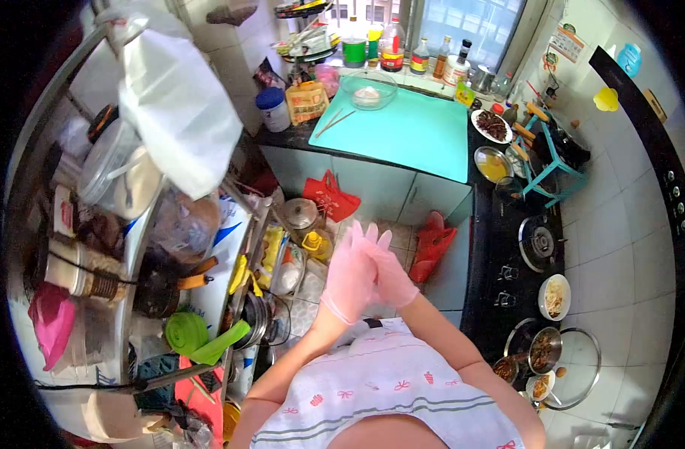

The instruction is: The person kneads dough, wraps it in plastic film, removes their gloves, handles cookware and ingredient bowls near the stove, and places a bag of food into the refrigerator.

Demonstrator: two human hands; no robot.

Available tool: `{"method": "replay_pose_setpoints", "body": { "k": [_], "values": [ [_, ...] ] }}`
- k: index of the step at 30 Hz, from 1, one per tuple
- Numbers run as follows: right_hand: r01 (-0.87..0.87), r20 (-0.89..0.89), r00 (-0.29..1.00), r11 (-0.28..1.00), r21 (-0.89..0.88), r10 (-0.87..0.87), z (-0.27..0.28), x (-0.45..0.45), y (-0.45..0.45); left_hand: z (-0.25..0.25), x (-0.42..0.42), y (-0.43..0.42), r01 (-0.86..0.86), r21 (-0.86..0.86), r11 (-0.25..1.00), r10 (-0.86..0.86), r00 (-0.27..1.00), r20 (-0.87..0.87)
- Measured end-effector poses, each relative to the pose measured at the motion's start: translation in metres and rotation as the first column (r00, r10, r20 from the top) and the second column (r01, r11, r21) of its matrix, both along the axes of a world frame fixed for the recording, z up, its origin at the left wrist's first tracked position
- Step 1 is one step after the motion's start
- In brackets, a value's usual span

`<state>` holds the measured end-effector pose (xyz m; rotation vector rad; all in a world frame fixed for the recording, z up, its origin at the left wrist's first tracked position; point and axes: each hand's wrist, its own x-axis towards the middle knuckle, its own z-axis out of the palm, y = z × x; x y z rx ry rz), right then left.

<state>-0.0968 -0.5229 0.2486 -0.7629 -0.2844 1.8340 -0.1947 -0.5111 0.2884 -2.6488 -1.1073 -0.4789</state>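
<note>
My left hand (348, 275) and my right hand (393, 275) both wear thin pink gloves. They are raised in front of my apron (372, 363) and press against each other, palms partly hidden between them. Fingers on both hands are stretched out, pointing toward the counter, and no object shows in either hand. Beyond them, a teal mat (425, 135) covers the counter by the window. On it stand a clear glass bowl (388, 91) with a white lump (367, 95) inside and a pair of chopsticks (335, 123).
On the right, a black counter (492, 251) carries a plate of dark food (491, 126), a metal dish with yellow liquid (493, 165), a gas burner (538, 243) and a white bowl (554, 297). Crowded shelves (208, 299) stand left. Red bags (432, 245) hang near the cabinets.
</note>
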Motion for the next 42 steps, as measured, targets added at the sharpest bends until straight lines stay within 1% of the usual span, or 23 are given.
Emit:
{"method": "replay_pose_setpoints", "body": {
  "k": [3, 6, 10, 13, 16, 17, 18, 19, 20, 21, 22, 24, 25, 26, 27, 28, 31, 35, 36, 39, 40, 41, 42],
  "values": [
    [0.125, 0.568, 0.813, 0.991, 0.041, -0.125, -0.054, 0.044, 0.018, -0.055, 0.039, 0.008, -0.134, -0.170, 0.976, 0.063, 0.926, -0.371],
    [0.182, 0.694, 0.715, 0.981, -0.062, -0.089, -0.092, 0.069, 0.024, -0.101, 0.058, 0.027, -0.057, -0.307, 0.950, -0.036, 0.957, -0.288],
    [0.425, 0.700, 0.656, 0.904, -0.034, -0.282, -0.075, 0.075, 0.036, -0.098, 0.081, 0.057, 0.246, -0.271, 0.931, -0.265, 0.963, -0.037],
    [0.488, 0.834, 0.487, 0.873, -0.013, -0.260, -0.086, 0.089, 0.066, -0.079, 0.097, 0.089, 0.389, -0.281, 0.877, -0.374, 0.921, 0.108],
    [0.628, 0.790, 0.248, 0.714, 0.309, -0.560, -0.108, 0.108, 0.118, -0.052, 0.109, 0.138, 0.567, -0.337, 0.751, -0.458, 0.816, 0.353],
    [0.644, 0.696, 0.221, 0.638, 0.422, -0.683, -0.098, 0.123, 0.136, -0.067, 0.091, 0.150, 0.540, -0.375, 0.754, -0.502, 0.841, 0.203],
    [0.649, 0.588, 0.194, 0.552, 0.524, -0.786, -0.049, 0.139, 0.155, -0.097, 0.051, 0.156, 0.504, -0.406, 0.763, -0.532, 0.845, 0.050],
    [0.608, 0.587, 0.123, 0.529, 0.593, -0.800, -0.022, 0.154, 0.173, -0.114, 0.031, 0.173, 0.461, -0.420, 0.781, -0.547, 0.831, -0.105],
    [0.562, 0.580, 0.051, 0.503, 0.656, -0.813, 0.006, 0.169, 0.190, -0.108, 0.031, 0.196, 0.453, -0.396, 0.798, -0.528, 0.844, -0.098],
    [0.483, 0.673, -0.079, 0.562, 0.671, -0.735, 0.022, 0.182, 0.202, -0.099, 0.031, 0.214, 0.440, -0.375, 0.816, -0.505, 0.858, -0.093],
    [0.283, 0.765, -0.025, 0.730, 0.622, -0.643, 0.051, 0.191, 0.213, -0.093, 0.031, 0.232, 0.421, -0.356, 0.834, -0.479, 0.873, -0.091],
    [-0.213, 0.776, -0.397, 0.872, 0.442, -0.490, 0.050, 0.207, 0.255, -0.097, 0.033, 0.274, 0.342, -0.392, 0.854, -0.405, 0.910, -0.089],
    [-0.332, 0.733, -0.518, 0.893, 0.304, -0.442, 0.050, 0.208, 0.274, -0.098, 0.035, 0.292, 0.299, -0.413, 0.860, -0.366, 0.926, -0.093],
    [-0.366, 0.906, -0.154, 0.875, 0.319, -0.394, 0.045, 0.209, 0.290, -0.099, 0.036, 0.307, 0.280, -0.485, 0.828, -0.317, 0.948, 0.007],
    [-0.386, 0.934, 0.235, 0.856, 0.343, -0.269, 0.038, 0.209, 0.303, -0.097, 0.039, 0.321, 0.257, -0.458, 0.851, -0.279, 0.960, 0.020],
    [-0.392, 0.808, 0.583, 0.840, 0.375, -0.088, 0.034, 0.209, 0.314, -0.096, 0.042, 0.333, 0.230, -0.433, 0.872, -0.240, 0.970, 0.033],
    [-0.193, 0.580, 0.812, 0.904, 0.381, -0.072, 0.033, 0.216, 0.348, -0.073, 0.060, 0.362, 0.169, -0.481, 0.860, -0.130, 0.985, 0.114],
    [-0.215, 0.528, 0.849, 0.902, 0.375, -0.017, 0.002, 0.270, 0.401, -0.074, 0.074, 0.386, 0.149, -0.503, 0.851, -0.082, 0.985, 0.153],
    [-0.166, 0.368, 0.929, 0.920, 0.355, 0.026, -0.025, 0.291, 0.422, -0.075, 0.079, 0.392, 0.141, -0.499, 0.855, -0.086, 0.988, 0.132],
    [-0.058, 0.270, 0.963, 0.973, 0.224, -0.005, -0.074, 0.338, 0.458, -0.079, 0.098, 0.403, 0.096, -0.460, 0.883, -0.082, 0.995, 0.051],
    [-0.103, 0.795, 0.581, 0.985, -0.136, 0.171, -0.066, 0.352, 0.467, -0.078, 0.104, 0.406, 0.082, -0.438, 0.895, -0.082, 0.996, 0.019],
    [0.082, 0.904, -0.032, 0.903, -0.422, 0.426, -0.060, 0.361, 0.477, -0.076, 0.113, 0.409, 0.105, -0.463, 0.880, -0.090, 0.994, 0.055],
    [0.123, 0.949, -0.103, 0.950, -0.286, 0.299, -0.068, 0.363, 0.487, -0.071, 0.126, 0.412, 0.128, -0.482, 0.866, -0.097, 0.991, 0.090]
  ]
}}
